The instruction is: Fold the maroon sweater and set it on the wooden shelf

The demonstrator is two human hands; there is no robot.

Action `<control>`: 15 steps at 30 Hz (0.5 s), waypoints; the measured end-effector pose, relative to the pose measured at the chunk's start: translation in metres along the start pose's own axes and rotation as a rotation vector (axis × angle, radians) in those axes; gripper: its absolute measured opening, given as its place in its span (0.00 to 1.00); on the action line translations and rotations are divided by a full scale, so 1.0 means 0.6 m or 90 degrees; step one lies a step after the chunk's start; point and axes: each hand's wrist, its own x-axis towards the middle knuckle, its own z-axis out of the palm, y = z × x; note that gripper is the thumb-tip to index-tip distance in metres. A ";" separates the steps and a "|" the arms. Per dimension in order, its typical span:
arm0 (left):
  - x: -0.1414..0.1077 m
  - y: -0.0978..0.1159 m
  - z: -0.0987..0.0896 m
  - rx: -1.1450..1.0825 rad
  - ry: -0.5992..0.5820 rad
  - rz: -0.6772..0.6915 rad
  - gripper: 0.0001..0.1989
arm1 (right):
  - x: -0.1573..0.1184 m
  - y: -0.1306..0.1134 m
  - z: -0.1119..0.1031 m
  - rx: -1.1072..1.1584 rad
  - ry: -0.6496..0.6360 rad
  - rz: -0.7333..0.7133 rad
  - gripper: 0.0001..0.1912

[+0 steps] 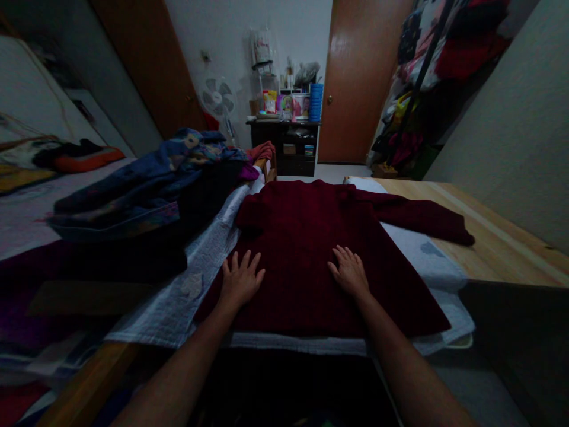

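A dark red long-sleeved garment, like a sweater or coat (pixel 302 237), lies spread out in front of me on a white patterned cloth (pixel 422 249). My left hand (pixel 240 279) rests flat on its left side, fingers spread. On the right half of the body lies my right hand (pixel 349 271), also palm down with the fingers apart. One sleeve (pixel 418 218) stretches out to the right, over the cloth and onto bare wood. The other sleeve looks folded in near the upper left. Neither hand grips the fabric.
At left, dark and blue patterned clothes (pixel 146 172) are heaped beside the cloth. A wooden board (pixel 480 219) extends to the right. Farther back are a fan (pixel 217 98), a black cabinet (pixel 262 142), a door (pixel 360 83) and hanging clothes (pixel 466 56).
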 end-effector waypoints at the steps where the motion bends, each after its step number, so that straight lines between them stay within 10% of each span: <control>1: 0.000 0.000 0.001 -0.002 0.002 -0.002 0.28 | 0.000 0.000 0.000 0.003 0.001 -0.002 0.27; 15: 0.008 -0.001 0.001 -0.011 -0.001 -0.002 0.28 | 0.003 0.002 0.003 0.026 0.016 0.008 0.26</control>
